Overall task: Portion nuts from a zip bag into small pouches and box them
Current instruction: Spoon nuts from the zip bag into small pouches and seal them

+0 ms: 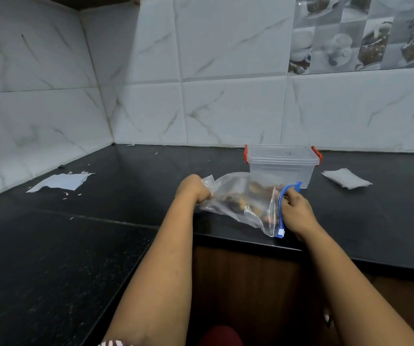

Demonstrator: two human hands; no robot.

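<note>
A clear zip bag (pixel 241 196) with brown nuts inside lies on its side on the black counter (pixel 126 196), near the front edge. Its blue zip strip (pixel 282 211) faces right, with a white slider at the strip's near end. My left hand (pixel 194 189) grips the bag's closed bottom corner. My right hand (pixel 297 212) pinches the blue zip strip near its middle. Behind the bag stands a clear plastic box (pixel 282 164) with red clips and its lid on. A small stack of white pouches (pixel 347 178) lies to the right of the box.
A torn white sheet (pixel 60 182) and small paper scraps lie at the left, near the tiled wall. The counter turns a corner at the left. Brown cabinet fronts (pixel 246 283) sit below the counter's front edge.
</note>
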